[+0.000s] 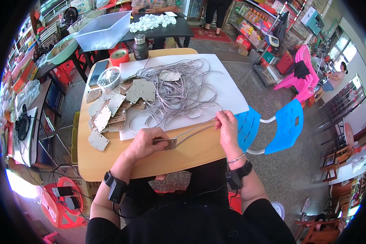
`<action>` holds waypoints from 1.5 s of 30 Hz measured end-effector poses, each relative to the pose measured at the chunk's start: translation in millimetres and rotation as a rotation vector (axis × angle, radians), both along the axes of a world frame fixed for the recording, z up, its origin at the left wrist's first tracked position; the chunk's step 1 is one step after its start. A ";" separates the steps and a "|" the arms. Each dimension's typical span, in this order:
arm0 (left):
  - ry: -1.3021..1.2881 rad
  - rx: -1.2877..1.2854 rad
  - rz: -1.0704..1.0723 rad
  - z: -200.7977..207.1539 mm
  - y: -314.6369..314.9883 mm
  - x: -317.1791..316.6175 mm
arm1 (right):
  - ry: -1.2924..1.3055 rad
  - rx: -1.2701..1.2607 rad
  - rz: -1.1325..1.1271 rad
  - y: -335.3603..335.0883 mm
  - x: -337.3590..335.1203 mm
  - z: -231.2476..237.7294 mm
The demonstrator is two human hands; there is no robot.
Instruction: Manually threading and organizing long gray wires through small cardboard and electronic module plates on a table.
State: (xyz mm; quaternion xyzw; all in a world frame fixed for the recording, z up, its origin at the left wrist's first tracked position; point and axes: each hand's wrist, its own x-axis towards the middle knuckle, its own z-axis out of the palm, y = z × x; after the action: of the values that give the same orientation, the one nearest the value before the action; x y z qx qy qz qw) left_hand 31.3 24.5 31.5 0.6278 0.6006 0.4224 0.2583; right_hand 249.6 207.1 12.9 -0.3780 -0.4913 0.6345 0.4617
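Observation:
Over the table's near edge, my left hand (147,143) pinches a small flat beige-grey plate (172,144), turned nearly edge-on. Two strands of grey cord (193,131) run from the plate's right end up to my right hand (227,127), whose thumb and fingers close on them. Whether the cord passes through a hole in the plate is too small to tell. Beyond my hands, a loose tangle of grey cord (183,95) lies on a white sheet (227,91). Left of it is a heap of similar plates (103,117) with small holes along their edges.
A round tub of small dark pieces (109,77), a phone (98,72), red tape (119,57) and a dark bottle (140,48) stand at the table's (87,160) far left. Blue chairs (286,126) are at the right. Another person (154,4) sits behind a black table.

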 end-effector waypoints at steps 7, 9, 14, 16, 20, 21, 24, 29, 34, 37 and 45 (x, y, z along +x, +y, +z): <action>-0.107 -0.154 -0.125 0.5 -1.6 -7.3 | -0.257 0.231 -0.220 47.7 18.4 -5.4; -0.119 -0.200 -0.157 1.0 -2.4 -9.3 | -0.353 0.241 -0.169 47.3 18.5 -6.8; -0.272 -0.438 -0.263 11.3 -6.2 -11.8 | -0.503 0.224 -0.035 39.4 8.5 -4.4; -0.361 -0.469 -0.424 8.8 -8.3 -15.9 | -0.604 0.357 0.031 35.8 2.1 -1.8; -0.438 -0.569 -0.473 14.9 -9.8 -14.2 | -0.647 0.407 0.118 33.1 -6.0 -7.5; -0.412 -0.583 -0.501 15.0 -10.0 -14.6 | -0.663 0.433 0.120 32.7 -8.0 -8.5; -0.393 -0.619 -0.551 10.0 -9.8 -15.9 | -0.727 0.473 0.111 33.1 -13.0 -7.0; -0.344 -0.668 -0.589 8.6 -8.1 -15.3 | -0.807 0.573 0.071 38.1 -24.1 -9.3; -0.328 -0.653 -0.599 7.0 -9.2 -15.6 | -0.852 0.580 0.018 38.3 -36.3 -5.3; -0.333 -0.678 -0.609 7.4 -8.6 -15.2 | -0.944 0.660 0.055 36.1 -37.6 0.3; -0.326 -0.650 -0.634 8.3 -8.3 -14.3 | -1.045 0.795 -0.011 31.9 -31.9 -0.9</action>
State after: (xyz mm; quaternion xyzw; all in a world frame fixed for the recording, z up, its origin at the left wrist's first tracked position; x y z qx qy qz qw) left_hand 17.0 16.2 39.8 0.5922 0.4323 0.2060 0.6480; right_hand 217.7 239.0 12.0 -0.4396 -0.8459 0.1352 0.2700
